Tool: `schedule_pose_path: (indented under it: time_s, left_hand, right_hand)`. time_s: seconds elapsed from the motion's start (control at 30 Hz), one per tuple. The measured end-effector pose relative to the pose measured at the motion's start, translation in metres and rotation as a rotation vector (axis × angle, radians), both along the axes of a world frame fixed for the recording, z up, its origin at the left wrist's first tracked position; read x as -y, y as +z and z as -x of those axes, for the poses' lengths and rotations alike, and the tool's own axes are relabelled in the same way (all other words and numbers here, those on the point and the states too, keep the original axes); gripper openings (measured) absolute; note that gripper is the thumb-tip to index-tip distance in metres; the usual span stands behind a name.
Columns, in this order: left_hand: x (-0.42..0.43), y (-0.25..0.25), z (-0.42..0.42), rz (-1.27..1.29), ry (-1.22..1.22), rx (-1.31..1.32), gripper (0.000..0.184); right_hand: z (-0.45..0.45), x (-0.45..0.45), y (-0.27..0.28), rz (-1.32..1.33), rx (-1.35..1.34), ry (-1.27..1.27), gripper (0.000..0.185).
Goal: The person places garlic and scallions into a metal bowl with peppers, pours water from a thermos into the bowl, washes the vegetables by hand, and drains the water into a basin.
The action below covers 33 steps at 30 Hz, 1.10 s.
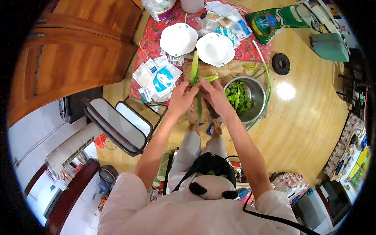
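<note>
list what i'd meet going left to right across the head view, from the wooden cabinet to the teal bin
Wooden cabinet → blue-and-white packets → left hand → right hand → metal bowl → black ring → teal bin.

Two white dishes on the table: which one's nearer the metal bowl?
The right-hand white dish, lower in the view; the left-hand white dish sits up and to its left, farther from the metal bowl.
</note>
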<state>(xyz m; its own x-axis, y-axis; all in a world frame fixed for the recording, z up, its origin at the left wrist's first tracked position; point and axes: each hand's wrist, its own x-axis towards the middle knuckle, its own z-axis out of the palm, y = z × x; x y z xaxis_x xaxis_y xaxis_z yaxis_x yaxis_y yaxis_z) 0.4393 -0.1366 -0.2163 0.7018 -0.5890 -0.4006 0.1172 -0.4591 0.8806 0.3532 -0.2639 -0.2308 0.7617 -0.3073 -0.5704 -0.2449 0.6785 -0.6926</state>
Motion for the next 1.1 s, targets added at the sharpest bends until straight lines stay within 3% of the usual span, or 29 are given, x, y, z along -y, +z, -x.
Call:
schedule_pose_path:
  time_s: [0.03, 0.17, 0.27, 0.3, 0.4, 0.57, 0.67, 0.93, 1.07, 1.1]
  left_hand:
    - [0.0, 0.006, 0.006, 0.027, -0.018, -0.023, 0.032]
    - [0.006, 0.066, 0.03, 0.035, -0.11, -0.133, 0.033]
    - [0.015, 0.096, 0.054, 0.116, -0.116, -0.176, 0.032]
    - [0.02, 0.103, 0.061, 0.17, -0.111, -0.3, 0.026]
    - [0.031, 0.129, 0.084, 0.186, -0.142, -0.32, 0.031]
    - [0.042, 0.136, 0.114, 0.162, -0.147, -0.334, 0.041]
    - [0.056, 0.147, 0.131, 0.226, -0.029, -0.41, 0.045]
    - [0.087, 0.163, 0.166, 0.285, 0.167, -0.533, 0.03]
    - [0.087, 0.166, 0.172, 0.233, 0.091, -0.603, 0.028]
    - [0.087, 0.169, 0.17, 0.19, -0.088, -0.57, 0.027]
  right_hand:
    - [0.001, 0.001, 0.007, 0.053, 0.107, -0.076, 0.038]
    - [0.016, 0.021, 0.049, -0.011, 0.203, -0.242, 0.035]
    - [0.032, 0.032, 0.096, -0.114, 0.256, -0.189, 0.038]
    - [0.037, 0.033, 0.111, -0.099, 0.27, -0.19, 0.032]
    - [0.053, 0.039, 0.136, -0.107, 0.377, -0.179, 0.029]
    - [0.08, 0.056, 0.169, -0.05, 0.313, -0.177, 0.04]
    - [0.095, 0.065, 0.185, 0.026, 0.205, -0.178, 0.048]
    - [0.129, 0.071, 0.189, -0.093, 0.457, -0.193, 0.041]
    - [0.141, 0.083, 0.192, -0.134, 0.417, -0.267, 0.032]
    - [0.14, 0.087, 0.2, -0.133, 0.362, -0.324, 0.033]
